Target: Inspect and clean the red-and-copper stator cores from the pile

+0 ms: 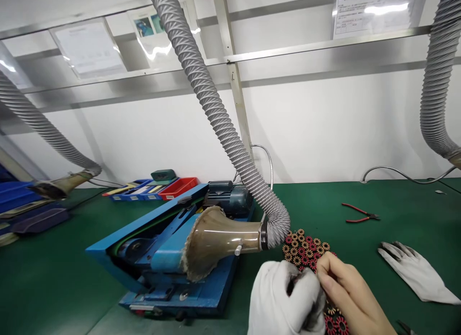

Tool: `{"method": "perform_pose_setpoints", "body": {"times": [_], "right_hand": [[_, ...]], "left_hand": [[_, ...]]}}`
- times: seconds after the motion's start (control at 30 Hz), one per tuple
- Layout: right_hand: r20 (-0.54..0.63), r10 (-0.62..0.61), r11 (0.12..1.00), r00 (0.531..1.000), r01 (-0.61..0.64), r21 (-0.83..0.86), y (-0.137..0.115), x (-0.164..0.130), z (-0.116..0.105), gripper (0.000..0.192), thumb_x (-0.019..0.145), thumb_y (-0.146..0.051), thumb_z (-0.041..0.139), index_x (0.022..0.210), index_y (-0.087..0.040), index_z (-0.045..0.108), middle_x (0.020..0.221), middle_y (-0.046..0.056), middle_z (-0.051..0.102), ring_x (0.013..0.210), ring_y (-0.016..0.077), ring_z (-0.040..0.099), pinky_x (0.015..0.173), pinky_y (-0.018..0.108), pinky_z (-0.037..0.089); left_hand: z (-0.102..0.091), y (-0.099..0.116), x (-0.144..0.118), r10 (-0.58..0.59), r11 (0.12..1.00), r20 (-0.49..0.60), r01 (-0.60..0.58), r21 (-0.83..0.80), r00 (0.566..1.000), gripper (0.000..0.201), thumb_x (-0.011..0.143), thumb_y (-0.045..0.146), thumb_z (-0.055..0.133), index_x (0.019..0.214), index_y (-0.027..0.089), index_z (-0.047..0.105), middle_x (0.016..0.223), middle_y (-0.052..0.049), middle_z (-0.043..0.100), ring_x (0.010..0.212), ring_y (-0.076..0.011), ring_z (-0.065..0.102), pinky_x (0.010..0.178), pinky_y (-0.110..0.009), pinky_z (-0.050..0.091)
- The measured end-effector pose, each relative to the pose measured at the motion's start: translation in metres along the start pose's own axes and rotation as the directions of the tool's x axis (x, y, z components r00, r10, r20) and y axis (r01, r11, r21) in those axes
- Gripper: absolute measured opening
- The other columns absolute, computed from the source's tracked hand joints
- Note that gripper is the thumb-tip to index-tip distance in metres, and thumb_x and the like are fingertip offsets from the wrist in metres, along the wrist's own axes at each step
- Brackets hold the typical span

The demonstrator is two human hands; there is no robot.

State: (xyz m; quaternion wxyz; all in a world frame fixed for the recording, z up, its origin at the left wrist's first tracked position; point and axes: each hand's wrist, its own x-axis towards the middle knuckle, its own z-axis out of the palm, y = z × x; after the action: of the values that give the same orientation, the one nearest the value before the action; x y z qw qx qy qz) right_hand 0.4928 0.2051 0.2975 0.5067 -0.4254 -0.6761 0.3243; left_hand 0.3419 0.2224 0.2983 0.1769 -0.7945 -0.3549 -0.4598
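Coils (304,251), small round rings wound with copper wire, some with red centres, lie in a loose heap on the green mat (324,200), just in front of both hands at the lower edge. The left hand (284,299) wears a white fabric glove with dirty fingertips and the right hand (351,294) is bare; both pinch together at one small piece between them, but what it is I cannot tell. A brown translucent funnel (216,241) on a grey ribbed hose (216,109) points at a blue metal machine (169,258). Far left, blue trays (139,191) and a red tray (179,187) hold small parts. A loose white glove (418,272) and red-handled pliers (360,213) lie to the right.
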Motion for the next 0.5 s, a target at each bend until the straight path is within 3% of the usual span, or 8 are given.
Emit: {"method": "perform_pose_setpoints", "body": {"times": [0.07, 0.13, 0.17, 0.23, 0.33, 0.43, 0.5], "right_hand": [[0.076, 0.128, 0.937, 0.989, -0.145, 0.316, 0.005, -0.001, 0.000, 0.044, 0.100, -0.054, 0.041, 0.070, -0.022, 0.047, 0.059, -0.004, 0.047, 0.050, 0.0135, 0.048, 0.048, 0.024, 0.042], [0.011, 0.082, 0.914, 0.997, -0.080, 0.398, 0.008, -0.001, -0.003, 0.042, 0.099, -0.050, 0.047, 0.069, -0.022, 0.051, 0.055, -0.004, 0.048, 0.045, 0.0133, 0.050, 0.046, 0.023, 0.043], [-0.077, 0.002, 0.948, 0.997, 0.022, 0.316, 0.009, 0.001, -0.005, 0.034, 0.097, -0.045, 0.054, 0.073, -0.021, 0.058, 0.056, -0.003, 0.054, 0.048, 0.0144, 0.054, 0.048, 0.024, 0.046], [-0.178, -0.239, 0.967, 0.954, 0.250, 0.040, 0.009, 0.004, -0.010, 0.007, 0.093, -0.028, 0.065, 0.089, -0.025, 0.070, 0.067, 0.001, 0.068, 0.060, 0.0173, 0.064, 0.057, 0.024, 0.051], [-0.055, -0.515, 0.856, 0.855, 0.510, -0.084, 0.007, 0.011, -0.013, 0.027, 0.091, -0.009, 0.063, 0.109, -0.029, 0.069, 0.079, 0.002, 0.074, 0.069, 0.0188, 0.068, 0.065, 0.027, 0.055], [0.048, -0.607, 0.784, 0.793, 0.608, -0.124, 0.005, 0.012, -0.013, 0.029, 0.093, -0.002, 0.055, 0.112, -0.023, 0.062, 0.080, 0.006, 0.070, 0.071, 0.0194, 0.063, 0.066, 0.030, 0.053], [0.069, -0.579, 0.783, 0.813, 0.578, -0.230, 0.005, 0.009, -0.010, 0.021, 0.095, -0.004, 0.051, 0.099, -0.022, 0.061, 0.075, 0.004, 0.064, 0.067, 0.0185, 0.058, 0.062, 0.030, 0.049]], "left_hand": [[0.001, 0.002, -0.002, -0.038, 0.999, -0.036, 0.038, -0.011, 0.999, 0.015, 0.076, 0.010, 0.049, 0.075, 0.024, 0.056, 0.059, 0.002, 0.047, 0.051, -0.0154, 0.046, 0.047, -0.026, 0.032], [0.003, 0.005, -0.004, -0.149, 0.981, -0.075, 0.138, -0.135, 0.986, 0.017, 0.077, 0.008, 0.050, 0.075, 0.024, 0.055, 0.060, 0.003, 0.046, 0.052, -0.0145, 0.047, 0.049, -0.026, 0.034], [0.004, 0.006, -0.005, -0.225, 0.954, -0.081, 0.202, -0.220, 0.971, 0.017, 0.077, 0.008, 0.050, 0.075, 0.024, 0.055, 0.061, 0.003, 0.045, 0.053, -0.0141, 0.048, 0.050, -0.025, 0.035], [0.007, 0.010, -0.007, -0.362, 0.872, -0.060, 0.316, -0.373, 0.930, 0.018, 0.079, 0.008, 0.050, 0.074, 0.025, 0.054, 0.063, 0.004, 0.044, 0.055, -0.0133, 0.049, 0.052, -0.024, 0.039], [0.009, 0.014, -0.009, -0.442, 0.797, -0.031, 0.377, -0.471, 0.896, 0.018, 0.078, 0.009, 0.048, 0.075, 0.026, 0.053, 0.067, 0.004, 0.051, 0.061, -0.0130, 0.056, 0.058, -0.022, 0.045], [0.010, 0.014, -0.008, -0.422, 0.807, -0.028, 0.361, -0.468, 0.906, 0.018, 0.075, 0.007, 0.049, 0.075, 0.025, 0.053, 0.066, 0.004, 0.052, 0.061, -0.0130, 0.058, 0.060, -0.021, 0.047], [0.009, 0.013, -0.006, -0.364, 0.848, -0.027, 0.319, -0.423, 0.931, 0.018, 0.074, 0.007, 0.050, 0.072, 0.025, 0.053, 0.062, 0.004, 0.048, 0.055, -0.0127, 0.054, 0.054, -0.022, 0.045]]}}
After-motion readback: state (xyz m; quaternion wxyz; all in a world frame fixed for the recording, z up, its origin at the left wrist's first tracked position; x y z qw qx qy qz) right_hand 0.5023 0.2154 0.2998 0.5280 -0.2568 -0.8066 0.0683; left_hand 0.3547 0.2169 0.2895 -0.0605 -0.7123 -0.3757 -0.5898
